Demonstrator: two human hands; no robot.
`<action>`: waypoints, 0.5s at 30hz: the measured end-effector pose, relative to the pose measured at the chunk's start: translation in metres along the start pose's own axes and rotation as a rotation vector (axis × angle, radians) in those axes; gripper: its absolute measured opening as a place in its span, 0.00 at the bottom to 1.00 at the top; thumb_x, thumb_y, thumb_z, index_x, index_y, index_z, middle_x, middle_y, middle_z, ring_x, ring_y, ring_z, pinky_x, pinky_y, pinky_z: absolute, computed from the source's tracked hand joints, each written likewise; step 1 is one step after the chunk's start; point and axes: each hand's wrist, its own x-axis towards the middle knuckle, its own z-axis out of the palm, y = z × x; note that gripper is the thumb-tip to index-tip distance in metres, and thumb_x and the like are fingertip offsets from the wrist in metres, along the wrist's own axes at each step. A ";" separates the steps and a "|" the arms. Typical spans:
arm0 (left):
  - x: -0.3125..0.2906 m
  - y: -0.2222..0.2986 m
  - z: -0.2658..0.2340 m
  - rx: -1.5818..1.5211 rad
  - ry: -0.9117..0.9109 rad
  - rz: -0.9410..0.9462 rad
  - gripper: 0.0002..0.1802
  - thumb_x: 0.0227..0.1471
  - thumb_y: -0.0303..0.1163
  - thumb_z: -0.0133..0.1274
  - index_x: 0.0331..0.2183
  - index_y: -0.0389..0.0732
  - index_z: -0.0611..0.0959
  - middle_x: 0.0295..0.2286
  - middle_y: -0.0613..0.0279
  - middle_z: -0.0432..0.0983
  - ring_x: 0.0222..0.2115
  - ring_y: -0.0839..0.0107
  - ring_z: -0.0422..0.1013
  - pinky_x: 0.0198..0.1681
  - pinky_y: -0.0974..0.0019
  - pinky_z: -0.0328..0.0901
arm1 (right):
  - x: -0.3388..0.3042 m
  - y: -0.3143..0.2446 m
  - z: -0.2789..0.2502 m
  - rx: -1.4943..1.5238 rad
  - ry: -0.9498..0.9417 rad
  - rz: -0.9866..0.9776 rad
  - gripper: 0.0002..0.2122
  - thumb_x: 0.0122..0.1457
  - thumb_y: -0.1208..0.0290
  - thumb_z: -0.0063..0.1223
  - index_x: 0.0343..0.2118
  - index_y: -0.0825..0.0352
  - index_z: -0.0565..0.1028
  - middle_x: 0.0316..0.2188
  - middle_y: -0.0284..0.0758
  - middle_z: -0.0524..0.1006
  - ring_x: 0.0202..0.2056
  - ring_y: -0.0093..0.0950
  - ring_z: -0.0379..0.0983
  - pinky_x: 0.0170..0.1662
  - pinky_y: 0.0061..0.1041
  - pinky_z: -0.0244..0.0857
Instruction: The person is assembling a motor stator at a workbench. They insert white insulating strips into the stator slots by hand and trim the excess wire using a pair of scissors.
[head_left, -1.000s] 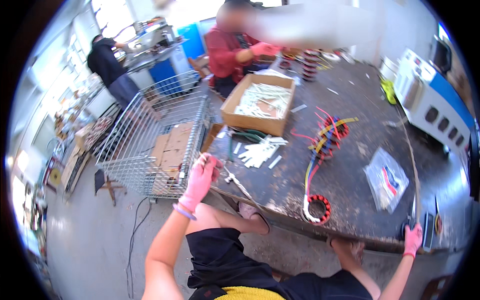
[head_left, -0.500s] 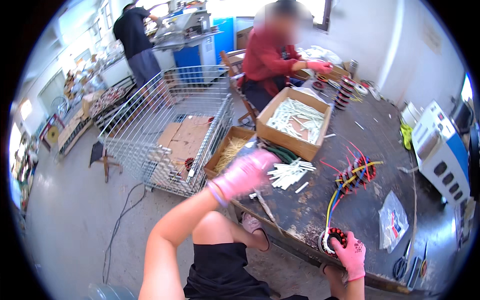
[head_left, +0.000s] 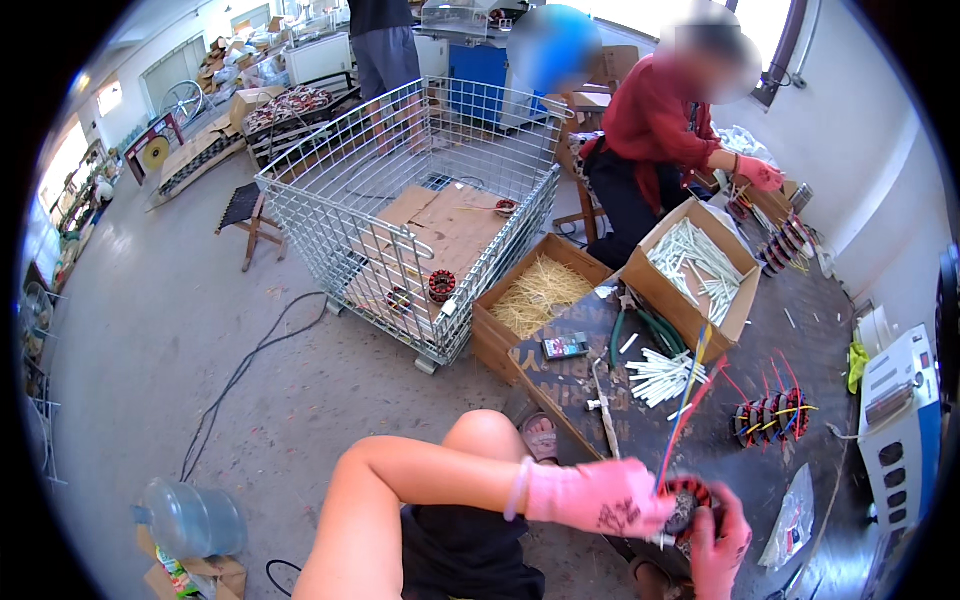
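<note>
A motor stator (head_left: 684, 508), a ring with red-and-black windings, is between my hands at the table's near edge. Yellow, blue and red lead wires (head_left: 676, 432) rise from its left side. My left hand (head_left: 612, 498), in a pink glove, has its fingers closed on the stator's left side, where the wires come out; the fingertips are partly hidden. My right hand (head_left: 720, 545), also pink-gloved, is wrapped round the right side with the thumb over the face. Farther right, a row of similar stators (head_left: 770, 418) with coloured wires lies on the table.
White sleeves (head_left: 665, 378) lie beside green-handled pliers (head_left: 655, 330) and a cardboard box (head_left: 645, 262) of more sleeves. A straw-filled box (head_left: 490, 330) adjoins the wire cage (head_left: 330, 255). A red-sleeved co-worker (head_left: 650, 120) sits opposite. A plastic bag (head_left: 790, 525) lies right.
My left hand has come from above the sleeves down to the stator and closed there. The stator, in my right hand, is tilted up with its wires upright. The view has swung left.
</note>
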 end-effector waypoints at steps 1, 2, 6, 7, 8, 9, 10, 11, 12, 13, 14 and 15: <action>-0.005 -0.014 -0.017 0.077 0.070 -0.013 0.10 0.55 0.32 0.52 0.37 0.38 0.74 0.23 0.56 0.74 0.22 0.59 0.75 0.27 0.57 0.70 | 0.007 -0.001 0.006 0.183 0.050 -0.012 0.16 0.57 0.69 0.55 0.48 0.68 0.74 0.34 0.40 0.78 0.33 0.35 0.75 0.40 0.33 0.69; -0.009 -0.033 -0.033 0.149 0.139 -0.023 0.10 0.56 0.32 0.52 0.39 0.37 0.76 0.25 0.53 0.76 0.26 0.60 0.77 0.29 0.58 0.71 | 0.012 0.001 0.012 0.363 0.105 -0.022 0.17 0.57 0.69 0.54 0.49 0.69 0.73 0.34 0.39 0.77 0.31 0.32 0.74 0.39 0.30 0.68; -0.057 -0.149 -0.067 -0.323 0.767 -0.436 0.13 0.61 0.32 0.51 0.46 0.39 0.79 0.39 0.57 0.80 0.38 0.65 0.77 0.39 0.65 0.71 | 0.033 0.034 0.046 0.072 0.048 -0.132 0.20 0.50 0.71 0.60 0.47 0.68 0.73 0.40 0.44 0.76 0.40 0.41 0.74 0.42 0.35 0.68; -0.072 -0.193 -0.085 0.194 0.615 -0.598 0.08 0.60 0.29 0.50 0.40 0.37 0.78 0.36 0.55 0.79 0.36 0.62 0.77 0.38 0.62 0.72 | 0.033 0.048 0.050 -0.017 -0.035 -0.125 0.26 0.48 0.74 0.61 0.53 0.69 0.70 0.48 0.43 0.71 0.45 0.40 0.70 0.48 0.35 0.66; -0.099 -0.240 -0.089 0.399 0.612 -0.749 0.09 0.58 0.29 0.49 0.41 0.39 0.79 0.37 0.53 0.78 0.36 0.58 0.76 0.38 0.59 0.72 | 0.033 0.063 0.062 -0.035 -0.025 -0.150 0.25 0.48 0.73 0.61 0.52 0.69 0.70 0.48 0.43 0.71 0.46 0.41 0.69 0.49 0.36 0.65; -0.129 -0.286 -0.093 0.609 0.581 -0.919 0.11 0.55 0.28 0.49 0.41 0.42 0.79 0.37 0.51 0.77 0.37 0.55 0.76 0.38 0.56 0.72 | 0.032 0.079 0.076 -0.052 -0.015 -0.170 0.25 0.48 0.72 0.61 0.52 0.68 0.71 0.47 0.43 0.72 0.46 0.41 0.69 0.50 0.37 0.64; -0.168 -0.325 -0.102 0.803 0.532 -1.105 0.13 0.52 0.28 0.49 0.41 0.44 0.79 0.38 0.49 0.76 0.38 0.52 0.75 0.38 0.52 0.72 | 0.034 0.087 0.086 -0.062 -0.014 -0.197 0.25 0.48 0.72 0.61 0.52 0.68 0.71 0.47 0.43 0.72 0.47 0.42 0.68 0.51 0.38 0.63; -0.180 -0.348 -0.104 0.802 0.518 -1.207 0.14 0.51 0.29 0.51 0.42 0.44 0.79 0.38 0.49 0.76 0.39 0.52 0.75 0.39 0.51 0.71 | 0.034 0.086 0.091 -0.155 0.024 -0.264 0.25 0.47 0.69 0.61 0.51 0.66 0.71 0.46 0.42 0.72 0.48 0.43 0.66 0.54 0.41 0.59; -0.225 -0.366 -0.116 0.858 0.540 -1.214 0.16 0.51 0.30 0.51 0.44 0.47 0.79 0.41 0.49 0.75 0.39 0.51 0.75 0.41 0.49 0.71 | 0.035 0.090 0.099 -0.185 0.017 -0.316 0.25 0.45 0.67 0.62 0.49 0.65 0.72 0.47 0.41 0.71 0.48 0.44 0.66 0.54 0.43 0.58; -0.247 -0.376 -0.114 0.808 0.516 -1.312 0.18 0.52 0.29 0.51 0.47 0.50 0.78 0.45 0.49 0.74 0.42 0.49 0.74 0.44 0.49 0.70 | 0.034 0.092 0.101 -0.200 0.015 -0.321 0.25 0.44 0.67 0.62 0.49 0.65 0.72 0.47 0.41 0.71 0.48 0.45 0.65 0.54 0.44 0.58; -0.237 -0.386 -0.105 0.666 0.512 -1.503 0.22 0.53 0.30 0.52 0.51 0.53 0.76 0.48 0.49 0.73 0.46 0.47 0.73 0.48 0.50 0.70 | 0.032 0.095 0.098 -0.232 0.020 -0.308 0.25 0.44 0.67 0.62 0.48 0.64 0.72 0.46 0.41 0.71 0.47 0.46 0.65 0.53 0.45 0.58; -0.236 -0.390 -0.097 0.668 0.451 -1.568 0.17 0.58 0.33 0.45 0.50 0.50 0.76 0.49 0.49 0.72 0.46 0.48 0.74 0.48 0.49 0.70 | 0.030 0.099 0.096 -0.249 0.008 -0.285 0.26 0.45 0.65 0.62 0.49 0.64 0.72 0.47 0.41 0.71 0.48 0.45 0.65 0.54 0.45 0.58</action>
